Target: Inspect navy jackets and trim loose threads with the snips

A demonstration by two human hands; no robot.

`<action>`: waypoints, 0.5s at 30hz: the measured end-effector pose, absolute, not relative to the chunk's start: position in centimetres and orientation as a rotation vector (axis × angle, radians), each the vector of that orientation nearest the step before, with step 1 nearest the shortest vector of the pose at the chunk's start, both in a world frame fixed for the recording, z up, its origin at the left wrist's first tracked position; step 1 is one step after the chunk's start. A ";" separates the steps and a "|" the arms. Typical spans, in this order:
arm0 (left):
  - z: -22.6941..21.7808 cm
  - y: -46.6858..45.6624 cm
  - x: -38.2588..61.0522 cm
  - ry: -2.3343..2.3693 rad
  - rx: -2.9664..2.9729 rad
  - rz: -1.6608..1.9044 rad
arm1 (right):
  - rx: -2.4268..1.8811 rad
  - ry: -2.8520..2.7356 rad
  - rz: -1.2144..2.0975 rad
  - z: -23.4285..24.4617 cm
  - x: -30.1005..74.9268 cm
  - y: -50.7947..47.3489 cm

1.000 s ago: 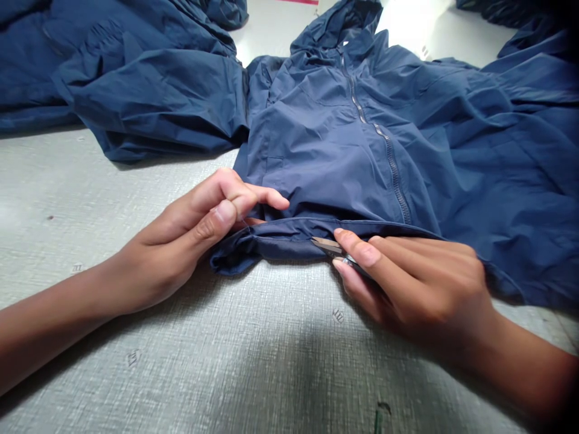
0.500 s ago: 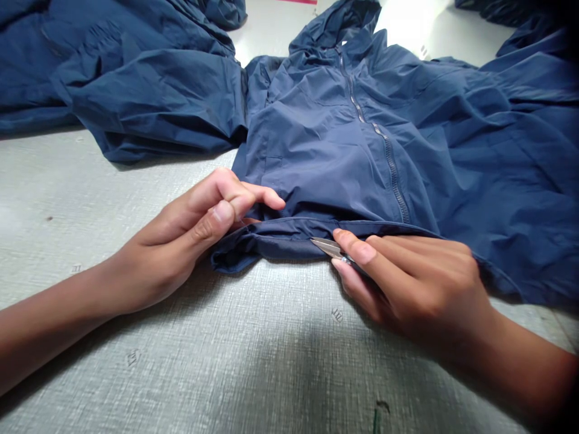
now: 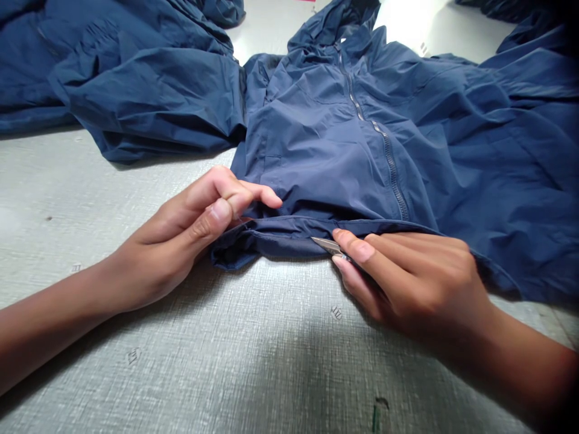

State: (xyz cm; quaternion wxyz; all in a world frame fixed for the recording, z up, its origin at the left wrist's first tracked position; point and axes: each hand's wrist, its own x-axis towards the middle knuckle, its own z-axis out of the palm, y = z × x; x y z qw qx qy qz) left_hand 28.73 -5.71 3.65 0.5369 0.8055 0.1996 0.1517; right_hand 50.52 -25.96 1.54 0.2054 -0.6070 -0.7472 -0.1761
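Navy-blue crinkled nylon hooded jacket [image 3: 325, 163] lies spread out on a grey woven-texture work table [image 3: 181, 374], hood pointing away from the person, w/ its folded bottom hem [image 3: 271, 238] at the near edge. L hand [image 3: 185, 223] is at the jacket's hem, L of the silver-toothed zip [image 3: 384, 147]: thumb and index finger [image 3: 221, 211] are closed in a tight pinch on the hem fabric, other fingers bent over it. Any thread btwn them is too fine to tell. R hand [image 3: 411, 283] is at the hem too, well apart from L hand, fingers curled shut around small steel thread snips [image 3: 325, 244]. Only the pointed blades show, tips just at the hem's lower edge, and how far apart they are is hard to tell. A 2nd navy nylon jacket [image 3: 136, 90] lies bunched beyond the 1st jacket's L side.
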 end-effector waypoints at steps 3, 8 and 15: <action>3.7 -5.8 28.7 0.480 1.921 0.366 | -1.682 -2.081 -0.484 1.6 50.5 -26.0; 3.7 -5.7 28.8 0.485 1.922 0.360 | -1.697 -2.042 -0.452 1.7 50.5 -26.2; 3.6 -5.3 28.7 0.444 1.919 0.339 | -1.739 -2.011 -0.448 1.7 50.4 -26.1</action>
